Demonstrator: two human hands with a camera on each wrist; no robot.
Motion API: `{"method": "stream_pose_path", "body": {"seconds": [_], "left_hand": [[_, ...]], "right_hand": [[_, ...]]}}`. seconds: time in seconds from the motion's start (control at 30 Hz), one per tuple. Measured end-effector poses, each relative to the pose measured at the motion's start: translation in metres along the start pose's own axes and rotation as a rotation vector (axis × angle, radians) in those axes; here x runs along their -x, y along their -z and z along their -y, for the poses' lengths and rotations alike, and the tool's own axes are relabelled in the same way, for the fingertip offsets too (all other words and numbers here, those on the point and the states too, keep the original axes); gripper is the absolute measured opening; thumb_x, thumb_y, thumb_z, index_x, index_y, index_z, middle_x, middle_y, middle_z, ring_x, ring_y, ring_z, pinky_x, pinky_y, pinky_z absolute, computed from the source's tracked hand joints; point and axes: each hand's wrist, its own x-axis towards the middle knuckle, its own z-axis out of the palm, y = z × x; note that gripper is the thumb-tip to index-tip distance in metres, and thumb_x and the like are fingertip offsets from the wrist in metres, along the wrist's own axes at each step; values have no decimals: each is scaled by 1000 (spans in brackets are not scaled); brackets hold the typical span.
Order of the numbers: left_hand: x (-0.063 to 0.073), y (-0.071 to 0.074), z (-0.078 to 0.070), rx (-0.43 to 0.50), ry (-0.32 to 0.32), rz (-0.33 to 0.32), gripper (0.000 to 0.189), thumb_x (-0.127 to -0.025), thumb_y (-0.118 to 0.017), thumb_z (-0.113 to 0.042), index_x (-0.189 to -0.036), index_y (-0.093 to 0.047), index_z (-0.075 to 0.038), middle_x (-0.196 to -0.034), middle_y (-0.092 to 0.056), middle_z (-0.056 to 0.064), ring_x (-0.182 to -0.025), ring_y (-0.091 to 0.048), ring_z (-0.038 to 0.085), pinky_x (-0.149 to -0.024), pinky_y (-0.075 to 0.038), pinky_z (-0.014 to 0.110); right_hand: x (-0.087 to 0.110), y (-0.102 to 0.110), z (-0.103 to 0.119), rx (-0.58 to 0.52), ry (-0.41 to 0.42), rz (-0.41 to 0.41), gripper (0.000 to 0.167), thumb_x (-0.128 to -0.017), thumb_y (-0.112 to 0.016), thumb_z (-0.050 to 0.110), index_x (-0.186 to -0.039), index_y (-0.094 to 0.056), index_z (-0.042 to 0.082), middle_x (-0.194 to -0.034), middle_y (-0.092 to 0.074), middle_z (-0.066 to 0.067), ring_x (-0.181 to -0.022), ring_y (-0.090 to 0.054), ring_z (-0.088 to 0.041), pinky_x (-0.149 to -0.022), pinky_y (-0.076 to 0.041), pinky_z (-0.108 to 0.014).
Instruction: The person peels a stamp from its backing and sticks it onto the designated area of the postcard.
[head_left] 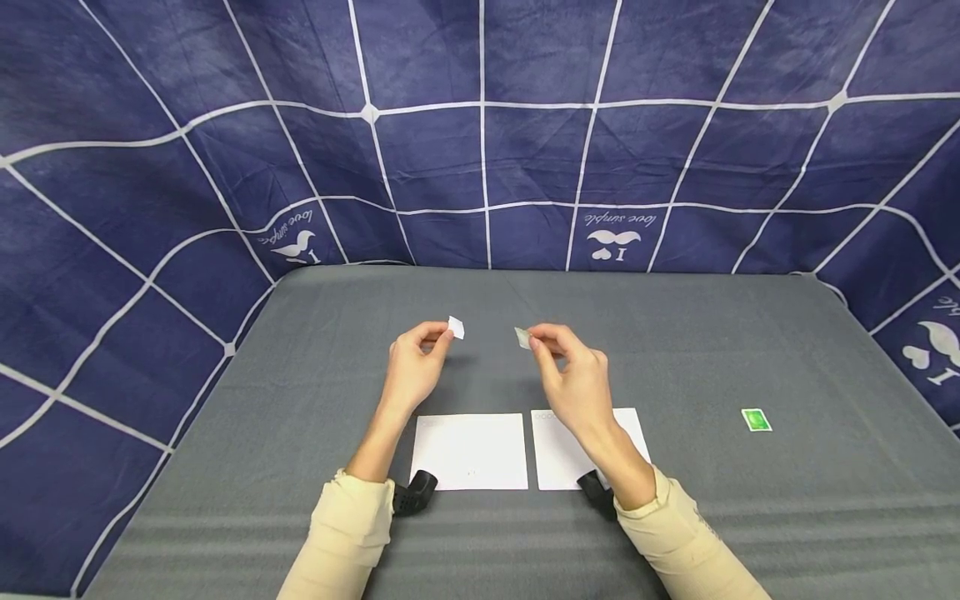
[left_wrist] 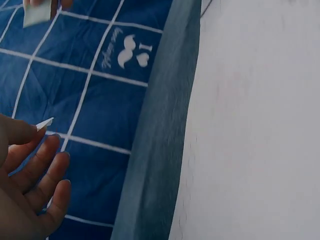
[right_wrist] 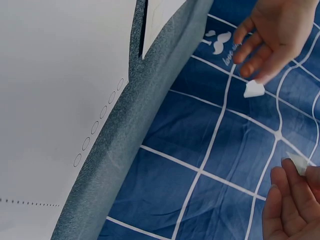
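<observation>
My left hand [head_left: 415, 372] pinches a small white piece of paper [head_left: 456, 327] between thumb and index finger, held up over the grey table. In the left wrist view its other fingers are loosely bent and the paper [left_wrist: 45, 124] shows nearly edge-on. My right hand [head_left: 579, 385] pinches a small pale, greyish-green slip [head_left: 522, 338] at the same height, a short gap away. Below the hands lie two white envelopes [head_left: 469, 452] side by side. The right envelope [head_left: 553, 454], partly covered by my right hand and forearm, bears a row of small printed ovals.
A small green stamp-like square with a white border [head_left: 756, 420] lies on the table at the right. Black wrist devices [head_left: 415, 493] sit below both forearms. A blue cloth with white grid lines [head_left: 540, 158] hangs behind the grey-covered table [head_left: 300, 350].
</observation>
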Motion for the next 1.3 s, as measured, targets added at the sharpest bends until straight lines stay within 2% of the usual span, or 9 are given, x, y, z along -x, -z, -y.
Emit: {"method": "stream_pose_path", "body": {"seconds": [0.13,0.33,0.43,0.6,0.73,0.93,1.17,1.3], "left_hand": [[-5,11,10,-23,40,-27,17,-92,-64,-13,-101,-71,-2,-90,-71,10,-81,-66,22,-69,-46,34],[-11,30,27,-9,122,-83,18,-93,-62,-12,-105,-70,-1,-92,-71,13,-83,-66,26,-65,-44,24],[-12,39,37,-33,171,-102,19,-95,-60,-13,-107,-69,-1,-92,-71,13,-82,-66,24,-62,-42,21],[-12,51,53,-46,286,-110,22,-96,-57,-13,-108,-68,2,-85,-69,16,-68,-61,17,-56,-42,18],[-11,59,61,-35,378,-104,26,-98,-54,-15,-112,-66,2,-85,-68,16,-67,-59,18,-55,-43,18],[-8,68,70,-162,434,-114,29,-98,-53,-20,-115,-66,0,-88,-70,12,-72,-61,18,-62,-43,26],[-7,76,72,-344,496,-17,34,-98,-49,-25,-119,-65,-4,-94,-71,8,-91,-61,30,-75,-41,47],[-7,79,71,-427,529,1,34,-97,-48,-25,-117,-66,-6,-98,-70,11,-97,-60,35,-78,-41,52]], "right_hand": [[1,0,0,3,3,5,7,-88,-67,2,-95,-69,4,-85,-72,-6,-74,-69,-20,-62,-52,-39],[1,0,1,-2,8,11,7,-88,-67,2,-95,-69,4,-87,-72,-7,-75,-69,-20,-57,-52,-38],[2,0,1,-2,8,13,7,-88,-67,1,-94,-69,4,-86,-72,-7,-76,-69,-20,-56,-52,-37],[2,0,1,-5,9,19,8,-87,-67,0,-94,-69,4,-86,-72,-7,-76,-69,-19,-57,-52,-36],[2,0,1,-4,18,21,8,-87,-67,0,-94,-69,4,-86,-72,-7,-76,-69,-19,-58,-52,-36],[2,0,1,-1,30,18,8,-87,-67,0,-94,-69,4,-86,-72,-7,-75,-69,-19,-60,-52,-37],[2,1,1,-22,34,17,8,-88,-67,0,-94,-69,4,-85,-72,-8,-74,-69,-21,-57,-52,-43],[2,1,1,-22,35,18,8,-88,-67,0,-95,-69,4,-86,-72,-8,-75,-69,-20,-58,-52,-42]]}}
